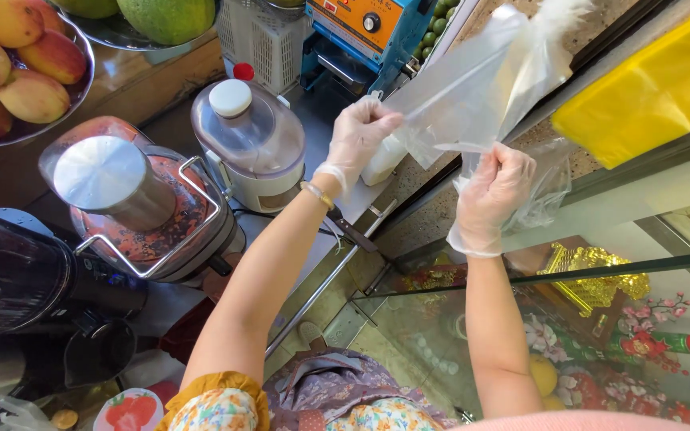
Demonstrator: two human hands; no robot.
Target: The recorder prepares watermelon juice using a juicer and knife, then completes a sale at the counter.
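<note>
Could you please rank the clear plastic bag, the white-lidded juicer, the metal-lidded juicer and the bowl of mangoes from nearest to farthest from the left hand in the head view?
1. Clear plastic bag: pinched in the left hand.
2. White-lidded juicer: just left of it.
3. Metal-lidded juicer: further left.
4. Bowl of mangoes: far upper left corner.

Both bare forearms reached up and away from the body, elbows bent. The left hand (pixel 358 136), in a thin translucent disposable glove with a slim bracelet at the wrist, pinched with curled fingers. The gloved right hand (pixel 490 195) clenched, knuckles upward.
</note>
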